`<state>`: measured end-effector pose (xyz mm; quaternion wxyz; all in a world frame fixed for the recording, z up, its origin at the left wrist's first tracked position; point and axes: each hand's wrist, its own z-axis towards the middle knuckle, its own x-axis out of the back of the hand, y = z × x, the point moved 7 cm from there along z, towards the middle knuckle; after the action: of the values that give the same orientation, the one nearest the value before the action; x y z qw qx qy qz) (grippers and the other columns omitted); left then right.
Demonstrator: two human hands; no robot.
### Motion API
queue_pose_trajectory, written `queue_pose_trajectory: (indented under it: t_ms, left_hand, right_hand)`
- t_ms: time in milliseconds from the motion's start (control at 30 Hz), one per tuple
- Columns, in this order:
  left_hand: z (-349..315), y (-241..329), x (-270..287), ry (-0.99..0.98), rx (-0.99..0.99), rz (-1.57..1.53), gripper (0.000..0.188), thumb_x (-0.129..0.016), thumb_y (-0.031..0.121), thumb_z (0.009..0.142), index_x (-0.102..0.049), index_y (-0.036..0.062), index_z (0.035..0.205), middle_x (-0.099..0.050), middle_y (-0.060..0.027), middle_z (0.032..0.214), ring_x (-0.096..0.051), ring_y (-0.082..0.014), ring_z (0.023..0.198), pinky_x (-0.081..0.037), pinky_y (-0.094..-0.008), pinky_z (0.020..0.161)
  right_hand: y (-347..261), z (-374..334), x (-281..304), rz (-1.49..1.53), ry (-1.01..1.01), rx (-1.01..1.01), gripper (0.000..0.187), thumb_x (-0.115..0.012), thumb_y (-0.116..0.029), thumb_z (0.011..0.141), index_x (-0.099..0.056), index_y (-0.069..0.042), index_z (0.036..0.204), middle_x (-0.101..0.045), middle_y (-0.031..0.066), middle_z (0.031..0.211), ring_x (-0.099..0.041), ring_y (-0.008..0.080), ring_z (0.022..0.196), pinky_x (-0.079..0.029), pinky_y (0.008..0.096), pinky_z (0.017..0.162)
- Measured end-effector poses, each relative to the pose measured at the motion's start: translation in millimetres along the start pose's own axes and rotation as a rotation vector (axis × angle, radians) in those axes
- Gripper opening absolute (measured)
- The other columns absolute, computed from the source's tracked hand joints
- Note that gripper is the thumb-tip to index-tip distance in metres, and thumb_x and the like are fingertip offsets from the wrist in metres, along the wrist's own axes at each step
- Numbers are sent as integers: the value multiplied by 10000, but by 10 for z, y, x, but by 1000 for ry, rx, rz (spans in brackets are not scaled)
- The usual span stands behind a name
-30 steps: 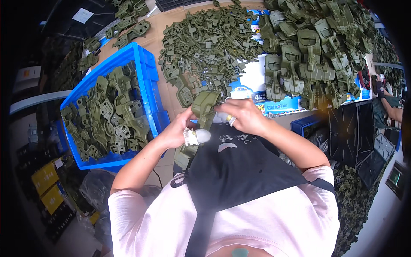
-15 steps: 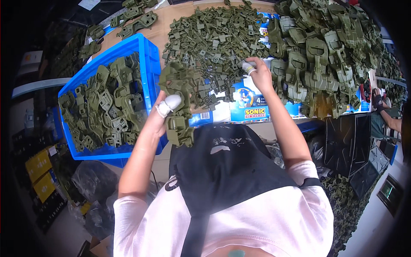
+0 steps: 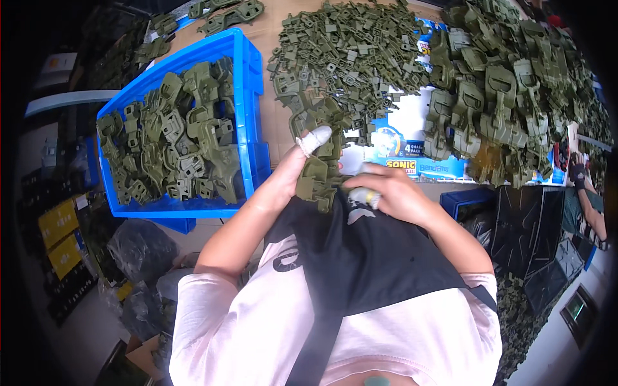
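My left hand [image 3: 291, 168], its thumb in a white cover, grips a long olive-green molded plastic part [image 3: 317, 183] above my black apron. The part's far end reaches over the edge of a heap of small green plastic pieces [image 3: 347, 48]. Close beside its near end is my right hand [image 3: 394, 191], with fingers bent inward and pale wrapping on the fingertips. Whatever is between those fingers is too small or hidden to make out. To the left, a blue plastic crate [image 3: 250, 106] holds many green parts of similar shape [image 3: 164, 138].
At the right of the cardboard-covered table [image 3: 273, 83] lies a tall heap of larger green parts [image 3: 492, 90]. Printed blue cardboard [image 3: 444, 168] lines the front edge. Black crates [image 3: 524, 222] stand below at right. Another person's gloved hand [image 3: 579, 172] shows at far right.
My right hand has come back from the small-piece heap toward the held part, its fingers now bent beside the near end. The view has shifted, and my left hand still holds the part.
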<state>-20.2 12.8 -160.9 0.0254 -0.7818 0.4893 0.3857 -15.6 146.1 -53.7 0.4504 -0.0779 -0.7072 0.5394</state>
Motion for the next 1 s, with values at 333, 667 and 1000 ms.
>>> queue_pose_trajectory:
  t_ms: [333,667,1000]
  left_hand:
    - [-58,-56,-112,36,-20,148,348,-597,258,838,-458,111,1122,-574,-53,878,-590,-145,723,-523,-294,584]
    - [-511,357,139,124,-433,20,384,-579,248,855,-404,117,1171,-559,-78,934,-599,-177,803,-525,-319,645]
    - [-566,768,458,162,-752,277,594,-516,-58,807,-326,95,1349,-603,-90,965,-558,-146,909,-437,-261,799]
  right_hand:
    - [-32,137,-336,-214,-302,-13,397,-546,52,616,-621,-103,974,-556,121,857,-595,308,760,-496,401,662]
    - [136,556,-344,580,-262,-45,322,-602,-99,775,-591,-102,1097,-601,123,1073,-615,229,932,-483,308,787]
    - [383,1010,-1121,29,294,103,297,-492,-96,845,-492,-84,1142,-545,82,1054,-567,219,944,-478,319,812]
